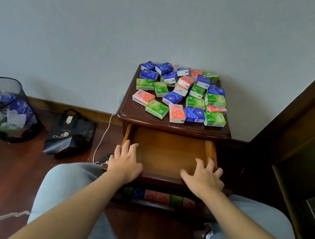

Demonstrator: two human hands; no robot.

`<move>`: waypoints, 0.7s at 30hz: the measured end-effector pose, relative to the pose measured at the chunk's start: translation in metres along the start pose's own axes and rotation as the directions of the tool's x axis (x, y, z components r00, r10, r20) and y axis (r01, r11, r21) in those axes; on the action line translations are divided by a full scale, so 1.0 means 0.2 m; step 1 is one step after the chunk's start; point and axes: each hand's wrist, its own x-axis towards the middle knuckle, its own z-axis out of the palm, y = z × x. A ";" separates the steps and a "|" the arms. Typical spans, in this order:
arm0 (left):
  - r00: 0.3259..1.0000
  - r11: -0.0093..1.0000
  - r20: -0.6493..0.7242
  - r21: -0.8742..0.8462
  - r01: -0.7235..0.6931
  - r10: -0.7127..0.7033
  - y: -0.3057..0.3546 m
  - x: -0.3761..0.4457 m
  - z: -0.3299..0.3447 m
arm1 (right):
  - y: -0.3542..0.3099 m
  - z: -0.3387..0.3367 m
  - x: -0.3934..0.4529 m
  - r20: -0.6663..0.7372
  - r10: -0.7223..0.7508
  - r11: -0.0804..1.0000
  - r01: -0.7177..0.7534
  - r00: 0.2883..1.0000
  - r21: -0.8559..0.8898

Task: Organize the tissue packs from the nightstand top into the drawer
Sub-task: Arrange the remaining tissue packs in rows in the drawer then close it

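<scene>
Several small tissue packs in blue, green and pink lie jumbled on the dark wooden nightstand top. Below it the top drawer stands pulled out, its orange wooden bottom bare. My left hand rests on the drawer's front left corner with fingers spread over the rim. My right hand rests on the front right corner the same way. Neither hand holds a pack. A lower drawer under my wrists shows a row of packs.
A black mesh waste bin with wrappers stands on the floor at left. A black shopping bag and a white cable lie beside the nightstand. Dark wooden furniture stands at right. My knees flank the drawers.
</scene>
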 end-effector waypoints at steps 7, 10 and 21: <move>0.985 0.972 0.107 0.205 0.113 -0.137 0.00 -0.11 0.07 | 0.05 0.03 -0.10 0.089 0.038 0.999 -0.039 0.995 0.010; 0.983 0.966 0.110 0.229 0.117 -0.145 -0.01 -0.17 0.09 | 0.07 0.04 -0.16 0.092 0.034 0.999 -0.033 0.995 -0.010; 0.979 0.966 0.133 0.230 0.122 -0.156 0.04 -0.20 0.01 | 0.02 -0.04 -0.21 0.148 0.062 0.998 -0.060 0.987 -0.023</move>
